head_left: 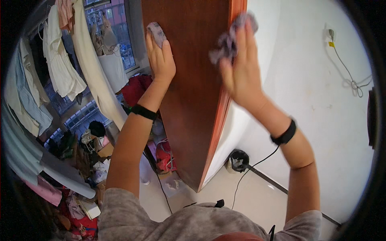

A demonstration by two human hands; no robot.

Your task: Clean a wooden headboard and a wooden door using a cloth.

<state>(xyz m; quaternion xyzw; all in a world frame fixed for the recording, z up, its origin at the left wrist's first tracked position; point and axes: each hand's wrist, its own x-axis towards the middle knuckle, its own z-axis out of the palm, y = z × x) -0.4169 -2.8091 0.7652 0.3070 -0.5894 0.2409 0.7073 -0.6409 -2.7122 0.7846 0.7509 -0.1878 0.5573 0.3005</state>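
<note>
A dark brown wooden door point(193, 80) stands upright in front of me, with a lighter reddish-brown edge on its right side. My left hand point(163, 62) is raised at the door's left side, a grey cloth point(157, 34) between its fingers and the wood. Higher on the right, my right hand point(245, 76) holds a crumpled grey-purple cloth point(225, 47) by the reddish edge; motion blurs it slightly. Some of each cloth is hidden under the fingers. Both wrists wear black bands, and a thin cable hangs from each.
Clothes point(60, 56) hang at the left before a window point(120, 32). Below them lies a cluttered heap of clothes and boxes point(80, 160). A black-lined bin point(239, 158) stands by the white wall point(313, 100), where a cable point(343, 64) hangs from a plug.
</note>
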